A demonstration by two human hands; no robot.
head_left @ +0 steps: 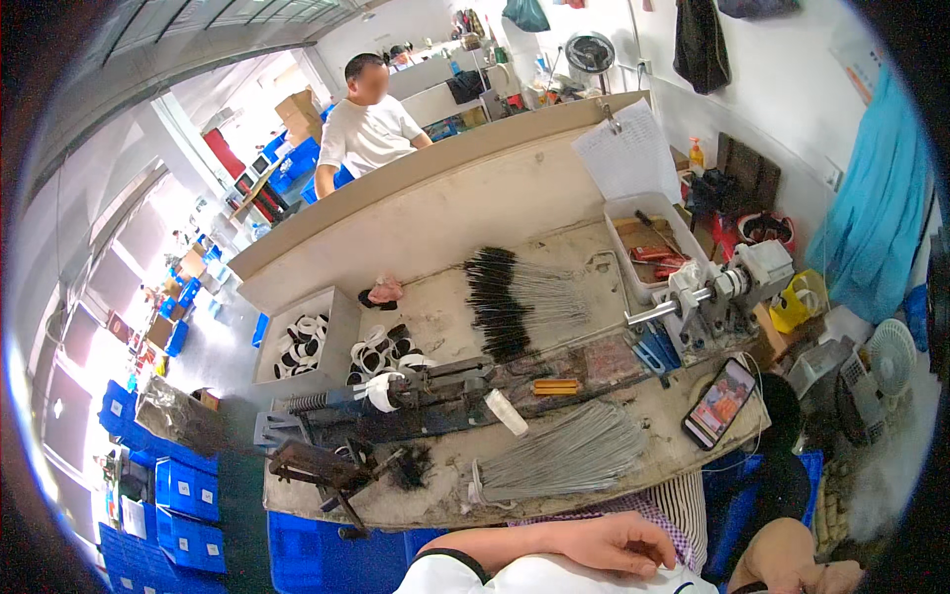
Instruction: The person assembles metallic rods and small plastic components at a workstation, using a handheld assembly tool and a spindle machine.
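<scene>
Silvery wires [569,453] lie near the loosely curled left hand [633,543].

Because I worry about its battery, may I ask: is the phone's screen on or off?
On. The phone screen is lit, showing a bright picture with orange tones.

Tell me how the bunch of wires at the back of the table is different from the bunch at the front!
The back bunch has fuzzy black ends on its left, while the front bunch looks silvery-grey nearly all over. The front bunch lies nearer the left hand; the back bunch lies farther away. Both are made of many thin, silvery strands lying on the table.
</scene>
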